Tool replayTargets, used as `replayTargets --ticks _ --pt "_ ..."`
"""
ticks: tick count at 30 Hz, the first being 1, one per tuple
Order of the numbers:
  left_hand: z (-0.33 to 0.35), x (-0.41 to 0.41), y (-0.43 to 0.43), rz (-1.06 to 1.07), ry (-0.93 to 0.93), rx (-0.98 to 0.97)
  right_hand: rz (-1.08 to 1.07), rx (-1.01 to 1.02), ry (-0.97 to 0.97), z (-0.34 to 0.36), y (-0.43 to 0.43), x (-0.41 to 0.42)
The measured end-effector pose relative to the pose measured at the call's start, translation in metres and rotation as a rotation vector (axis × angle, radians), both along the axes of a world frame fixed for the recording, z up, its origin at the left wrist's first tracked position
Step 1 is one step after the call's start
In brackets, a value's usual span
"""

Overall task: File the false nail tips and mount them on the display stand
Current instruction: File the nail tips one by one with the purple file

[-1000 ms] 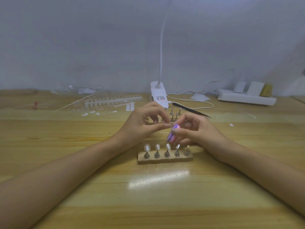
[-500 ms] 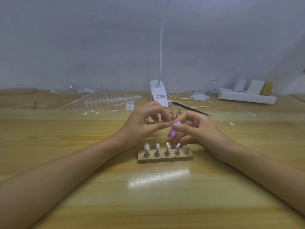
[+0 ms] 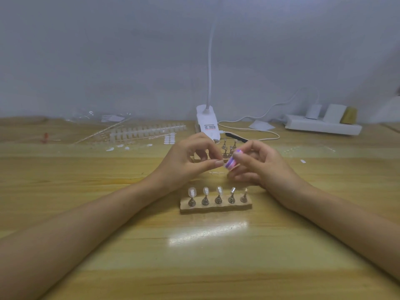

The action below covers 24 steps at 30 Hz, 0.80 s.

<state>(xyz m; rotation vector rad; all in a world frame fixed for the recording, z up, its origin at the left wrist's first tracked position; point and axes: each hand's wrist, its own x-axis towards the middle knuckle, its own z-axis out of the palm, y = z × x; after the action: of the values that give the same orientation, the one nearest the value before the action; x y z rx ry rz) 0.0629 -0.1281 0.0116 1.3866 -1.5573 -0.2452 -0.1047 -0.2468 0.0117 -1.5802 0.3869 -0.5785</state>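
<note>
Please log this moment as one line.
right hand: holds purple file | left hand: pinch at file, tip unseen | display stand: tips mounted at left

Pale wooden table with a bright glare patch, plain grey-white wall, white clip lamp with gooseneck rising out of view, white cable, white power strip (plugs seated in it), crumpled clear plastic wrap, small red object far left.

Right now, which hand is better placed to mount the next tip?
Probably the left hand: it pinches something tiny, likely the tip, just behind the stand; the right hand grips the file.
</note>
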Motion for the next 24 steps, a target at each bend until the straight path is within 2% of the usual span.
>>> replayTargets --ticks 2,4,8,11,15,18,22,24 --pt "0.0002 -0.0002 -0.0002 0.002 0.003 0.001 -0.005 0.007 0.007 0.0004 -0.0008 -0.0005" --pt "0.0002 -0.0001 -0.0001 0.008 -0.006 0.001 0.080 -0.064 0.074 0.0013 0.0026 -0.0002" --pt "0.0003 -0.0007 0.0000 -0.006 -0.002 0.007 -0.021 0.023 -0.037 -0.0007 -0.0018 -0.0003" --pt "0.0004 -0.0007 0.0002 0.002 -0.013 0.002 0.082 -0.081 0.058 -0.0003 0.0012 0.0002" --pt "0.0008 -0.0014 0.0008 -0.010 -0.012 -0.001 -0.005 0.007 -0.041 -0.0022 -0.0031 -0.0005" --pt "0.0005 -0.0005 0.0008 0.000 -0.003 0.001 0.076 -0.147 0.057 -0.0023 -0.0001 0.0010" --pt "0.0005 -0.0010 0.0005 0.003 -0.001 0.007 -0.015 -0.064 -0.032 -0.0044 -0.0045 -0.0005" --pt "0.0005 -0.0009 0.0006 0.001 -0.014 0.005 0.061 -0.112 0.020 -0.0037 -0.0023 -0.0001"
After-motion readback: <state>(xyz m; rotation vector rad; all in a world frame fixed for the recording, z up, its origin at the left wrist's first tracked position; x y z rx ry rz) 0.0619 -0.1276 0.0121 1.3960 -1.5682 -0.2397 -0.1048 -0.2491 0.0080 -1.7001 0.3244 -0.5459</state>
